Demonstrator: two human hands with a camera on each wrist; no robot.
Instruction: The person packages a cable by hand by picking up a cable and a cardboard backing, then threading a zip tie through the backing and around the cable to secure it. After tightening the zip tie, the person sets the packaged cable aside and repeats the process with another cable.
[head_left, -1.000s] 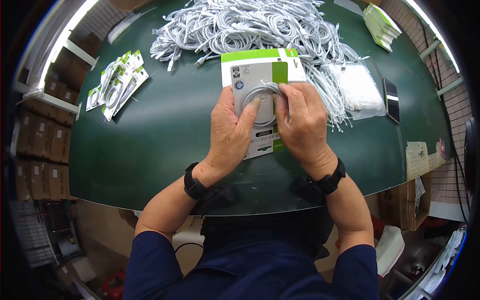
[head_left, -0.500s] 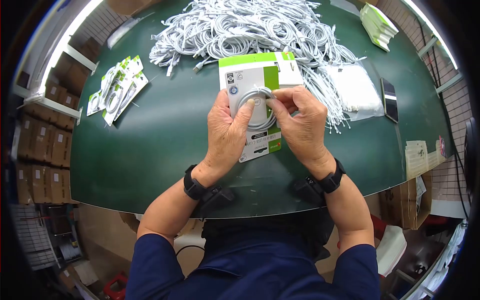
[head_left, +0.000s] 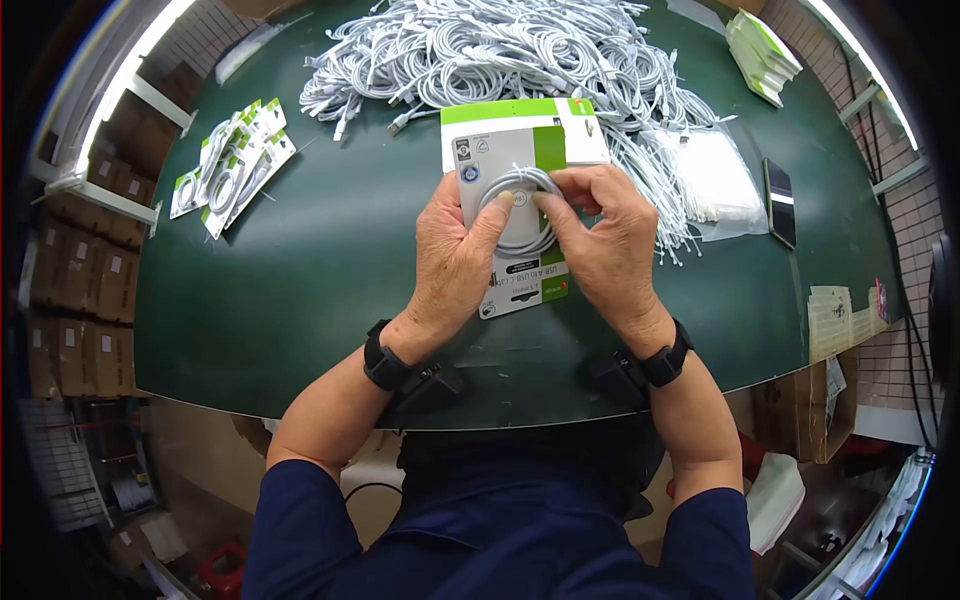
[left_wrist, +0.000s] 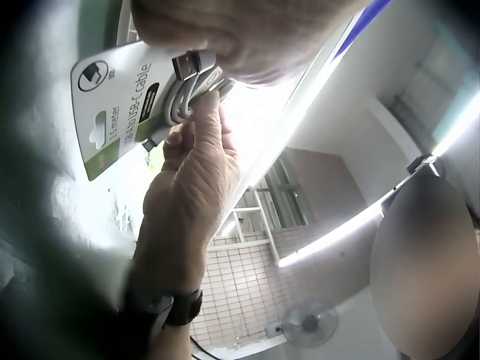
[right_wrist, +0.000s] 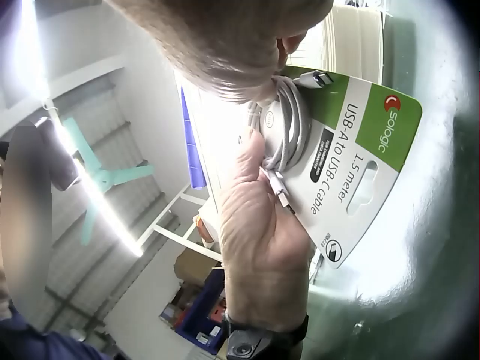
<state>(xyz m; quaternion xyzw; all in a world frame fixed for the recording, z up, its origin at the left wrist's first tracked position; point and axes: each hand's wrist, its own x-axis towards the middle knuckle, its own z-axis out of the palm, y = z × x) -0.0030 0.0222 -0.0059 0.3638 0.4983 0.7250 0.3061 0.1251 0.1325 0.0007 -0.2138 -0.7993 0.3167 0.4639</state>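
A white and green card (head_left: pixel 545 145) is held up in front of the body, a coiled grey-white cable (head_left: pixel 522 248) lying on its face. My left hand (head_left: pixel 450 265) grips the card's left edge, thumb pressed inside the coil. My right hand (head_left: pixel 612 245) pinches the coil's right side with thumb and fingers. Two cable plugs show beside the coil in the right wrist view, a USB-C plug (right_wrist: pixel 316 78) near the card's green band and another plug (right_wrist: pixel 281 196) by the left thumb. Fingers behind the card are hidden.
A large heap of coiled cables (head_left: pixel 480 55) covers the table's far side. More cards (head_left: pixel 520 110) lie just behind the held one. Carded cables (head_left: pixel 235 170) are at left; a plastic bag (head_left: pixel 715 180), phone (head_left: pixel 780 203) and card stack (head_left: pixel 762 55) are at right.
Both hands stay at the card. The right fingers have shifted slightly around the coil's upper right, and the right thumb now rests inside the coil near the left thumb.
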